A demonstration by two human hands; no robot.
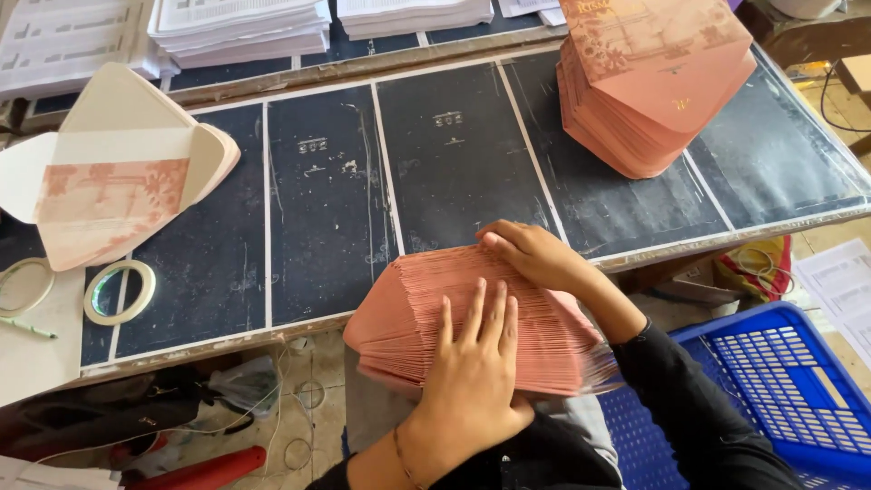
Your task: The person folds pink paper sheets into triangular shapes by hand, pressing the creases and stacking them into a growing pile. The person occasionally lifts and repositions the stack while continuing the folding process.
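Note:
A fanned stack of pink envelopes (408, 318) rests at the near edge of the dark table (318, 227), partly over my lap. My left hand (472, 372) lies flat on top of the stack, fingers spread, pressing it down. My right hand (535, 256), reaching in from a black sleeve, curls over the far upper edge of the same stack and grips it. The envelopes' edges show as fine layered lines under both hands.
A tall pile of pink envelopes (653, 82) stands at the back right. Opened envelope blanks (118, 181) lie at the left, beside a tape roll (120, 292). White paper stacks (240, 27) line the back. A blue plastic crate (780, 381) sits on the floor at right.

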